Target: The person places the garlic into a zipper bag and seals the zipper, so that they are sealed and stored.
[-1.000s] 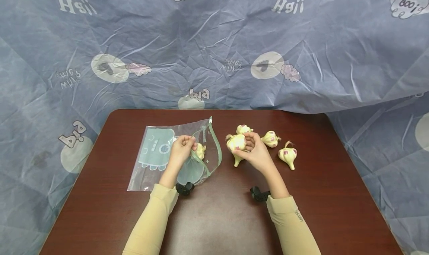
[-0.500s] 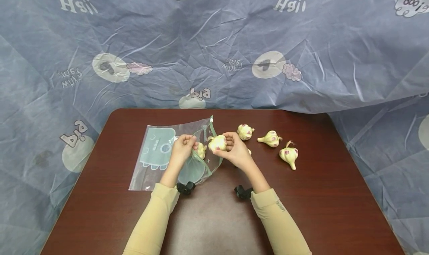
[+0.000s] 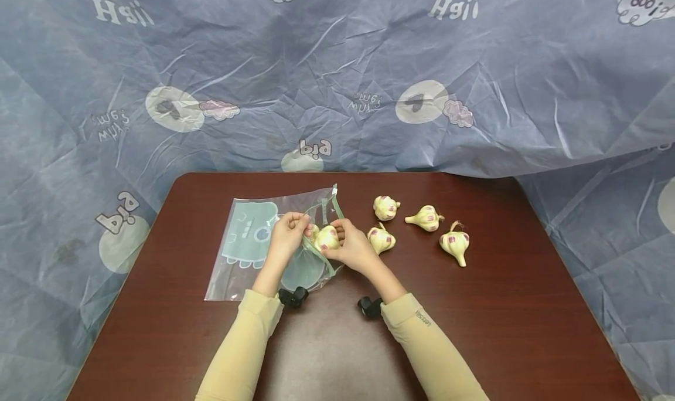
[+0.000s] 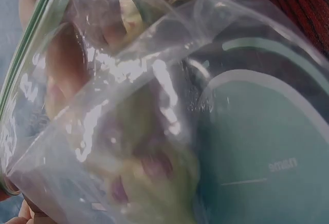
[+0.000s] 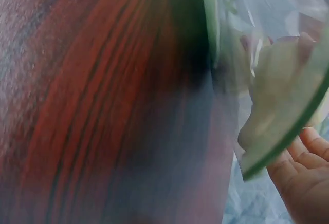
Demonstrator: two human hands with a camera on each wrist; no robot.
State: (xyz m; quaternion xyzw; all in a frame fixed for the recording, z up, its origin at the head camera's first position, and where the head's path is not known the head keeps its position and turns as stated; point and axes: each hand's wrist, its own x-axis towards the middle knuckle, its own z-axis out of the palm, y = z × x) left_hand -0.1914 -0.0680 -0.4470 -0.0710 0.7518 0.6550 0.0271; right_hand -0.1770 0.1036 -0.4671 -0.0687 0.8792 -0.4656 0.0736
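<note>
In the head view my left hand [image 3: 287,234] pinches the green-edged rim of a clear zip bag [image 3: 216,281] and holds its mouth apart. A garlic bulb [image 3: 328,238], whitish with purple patches, is gripped by the fingers and thumb of my right hand [image 3: 354,247] at the bag's mouth. Another garlic bulb [image 3: 314,232] is inside the bag, partly hidden behind the held one. Through the plastic, the left wrist view shows a blurred bulb [image 4: 154,183] close up. My right hand [image 5: 303,178] appears beside the bag's green zip strip [image 5: 288,131] in the right wrist view.
Several loose garlic bulbs lie right of the bag: one at the back [image 3: 385,208], one near my right hand [image 3: 381,239], and others farther right [image 3: 425,218]. They rest on a dark red-brown table [image 3: 506,319]. A printed blue-grey cloth [image 3: 337,61] hangs behind.
My right hand has carried the garlic bulb leftward from above the loose bulbs into the bag's mouth. The bulb formerly hidden behind that hand now shows. My left hand stays on the rim.
</note>
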